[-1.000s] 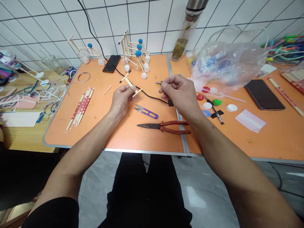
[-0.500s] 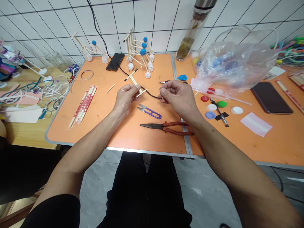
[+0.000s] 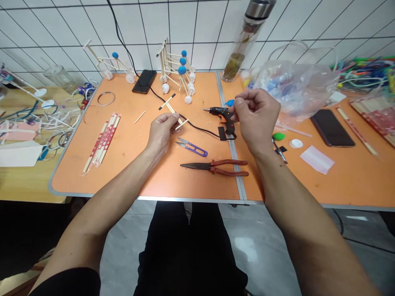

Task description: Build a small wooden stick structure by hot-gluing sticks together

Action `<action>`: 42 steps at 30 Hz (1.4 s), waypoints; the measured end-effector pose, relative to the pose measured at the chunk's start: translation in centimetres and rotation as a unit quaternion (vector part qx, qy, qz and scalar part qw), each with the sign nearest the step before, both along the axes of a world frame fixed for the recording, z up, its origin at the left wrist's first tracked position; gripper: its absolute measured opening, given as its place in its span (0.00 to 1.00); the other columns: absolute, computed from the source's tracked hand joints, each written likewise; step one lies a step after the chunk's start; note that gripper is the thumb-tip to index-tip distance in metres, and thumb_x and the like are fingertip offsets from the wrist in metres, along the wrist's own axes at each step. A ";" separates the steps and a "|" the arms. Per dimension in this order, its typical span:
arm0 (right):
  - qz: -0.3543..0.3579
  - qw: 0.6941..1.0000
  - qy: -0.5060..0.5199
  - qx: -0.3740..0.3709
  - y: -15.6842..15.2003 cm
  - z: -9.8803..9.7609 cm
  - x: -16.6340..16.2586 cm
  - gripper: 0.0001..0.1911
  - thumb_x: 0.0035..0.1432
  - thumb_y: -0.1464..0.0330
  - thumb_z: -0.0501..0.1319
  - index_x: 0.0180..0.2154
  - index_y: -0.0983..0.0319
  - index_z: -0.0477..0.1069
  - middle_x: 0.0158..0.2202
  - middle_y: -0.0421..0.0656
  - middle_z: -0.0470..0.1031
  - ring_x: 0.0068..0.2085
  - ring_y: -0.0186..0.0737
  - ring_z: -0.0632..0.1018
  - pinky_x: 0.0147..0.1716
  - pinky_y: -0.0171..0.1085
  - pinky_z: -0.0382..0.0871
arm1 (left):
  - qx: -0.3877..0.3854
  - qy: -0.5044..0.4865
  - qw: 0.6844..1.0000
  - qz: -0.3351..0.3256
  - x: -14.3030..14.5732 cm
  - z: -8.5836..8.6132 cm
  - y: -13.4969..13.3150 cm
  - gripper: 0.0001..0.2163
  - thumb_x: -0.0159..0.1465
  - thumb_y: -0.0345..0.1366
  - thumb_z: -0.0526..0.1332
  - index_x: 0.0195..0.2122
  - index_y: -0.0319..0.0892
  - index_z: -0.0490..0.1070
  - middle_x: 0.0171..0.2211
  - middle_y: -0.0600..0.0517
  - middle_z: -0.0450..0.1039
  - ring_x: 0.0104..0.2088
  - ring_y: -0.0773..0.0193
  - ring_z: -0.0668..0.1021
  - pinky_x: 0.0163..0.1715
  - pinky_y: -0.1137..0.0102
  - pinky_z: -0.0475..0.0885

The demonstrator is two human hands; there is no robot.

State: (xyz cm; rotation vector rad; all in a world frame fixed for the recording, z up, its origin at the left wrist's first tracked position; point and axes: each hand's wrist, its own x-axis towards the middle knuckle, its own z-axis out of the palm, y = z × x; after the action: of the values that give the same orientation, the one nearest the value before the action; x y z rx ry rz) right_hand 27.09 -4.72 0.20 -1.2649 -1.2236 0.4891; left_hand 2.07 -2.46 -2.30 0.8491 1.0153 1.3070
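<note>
My left hand [image 3: 163, 129] pinches a small frame of wooden sticks [image 3: 169, 105], with a crosspiece at each end; the far one has dark tips. My right hand [image 3: 257, 117] is raised with its fingertips drawn together; whatever they hold, if anything, is hidden. Just left of it a black glue gun [image 3: 222, 115] with an orange trigger lies on the orange table [image 3: 123, 172], its cable running behind the left hand. Purple thread snips [image 3: 193, 147] and red-handled long-nose pliers [image 3: 214, 166] lie between my forearms.
Stick models with blue balls [image 3: 182, 70] stand by the wall near a phone [image 3: 144, 81]. Packaged chopsticks [image 3: 101, 139] lie left. A tea bottle [image 3: 236, 61] stands at the back. Rightward are a plastic bag [image 3: 296, 86], bottle caps [image 3: 296, 143] and another phone [image 3: 332, 127].
My right hand has moved right and up, away from the left hand, uncovering the glue gun. My left hand keeps its hold on the stick frame. The view has shifted slightly rightward.
</note>
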 end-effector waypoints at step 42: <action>0.119 0.962 0.148 -0.198 1.8 -1.7 2.2 0.26 0.42 0.60 0.84 0.42 0.57 0.80 0.33 0.38 0.81 0.32 0.37 0.80 0.33 0.36 0.81 | -0.054 -0.072 0.995 0.054 -2.1 1.4 1.7 0.10 0.65 0.34 0.78 0.31 0.41 0.79 0.27 0.55 0.80 0.25 0.71 0.78 0.29 0.77 0.74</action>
State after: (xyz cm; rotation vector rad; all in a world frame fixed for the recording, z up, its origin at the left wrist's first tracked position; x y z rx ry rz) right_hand 29.32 -2.90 -1.51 -1.3199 -1.0569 1.1037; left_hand 0.02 -0.75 -0.88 0.6170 1.0188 1.3714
